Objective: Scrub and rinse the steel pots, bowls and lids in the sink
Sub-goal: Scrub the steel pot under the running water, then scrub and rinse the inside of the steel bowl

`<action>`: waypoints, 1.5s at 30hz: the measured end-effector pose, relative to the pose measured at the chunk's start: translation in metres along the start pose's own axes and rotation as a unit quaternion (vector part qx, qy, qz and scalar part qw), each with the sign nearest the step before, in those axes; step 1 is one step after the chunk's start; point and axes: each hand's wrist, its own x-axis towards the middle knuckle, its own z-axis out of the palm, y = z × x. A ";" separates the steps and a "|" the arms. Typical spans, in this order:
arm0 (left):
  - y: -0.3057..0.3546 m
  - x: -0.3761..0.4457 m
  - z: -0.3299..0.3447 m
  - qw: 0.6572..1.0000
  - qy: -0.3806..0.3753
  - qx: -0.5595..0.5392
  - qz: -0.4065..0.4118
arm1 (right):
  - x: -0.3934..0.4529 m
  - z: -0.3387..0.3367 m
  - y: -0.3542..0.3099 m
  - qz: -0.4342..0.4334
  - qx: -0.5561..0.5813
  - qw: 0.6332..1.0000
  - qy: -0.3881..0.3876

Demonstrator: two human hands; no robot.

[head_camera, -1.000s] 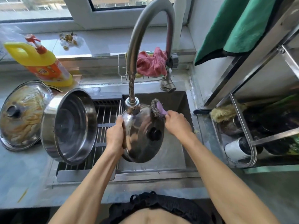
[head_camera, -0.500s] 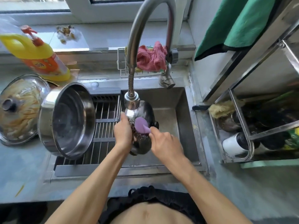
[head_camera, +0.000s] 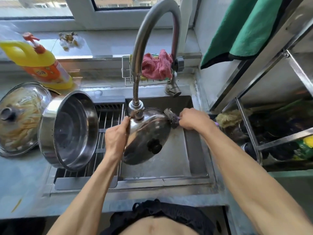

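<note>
Over the sink my left hand grips the left rim of a steel lid, its domed top and black knob facing me, just under the faucet head. My right hand holds a steel-wool scrubber with a purple handle against the lid's upper right edge. A large steel pot leans on its side on the drain rack, mouth toward me. A second, soiled lid lies on the counter at far left.
A yellow detergent bottle stands behind the pot. A pink cloth sits in a wire caddy behind the faucet. A metal shelf rack with brushes and bottles stands at right, green towels hanging above it.
The lid has been turned so its knob side faces me again. The scrubber moved from the lid's inner face to its upper right edge, and my right hand shifted right.
</note>
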 end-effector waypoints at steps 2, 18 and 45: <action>-0.004 0.013 -0.009 0.996 0.012 -0.061 -0.059 | 0.008 0.023 0.014 -0.002 0.070 0.997 -0.037; 0.005 0.011 0.019 0.833 0.146 -0.420 -0.329 | -0.049 0.120 -0.016 0.056 0.433 0.886 0.155; -0.008 -0.031 0.048 0.978 -0.198 0.059 -0.028 | -0.076 0.080 0.005 0.146 0.481 0.858 0.107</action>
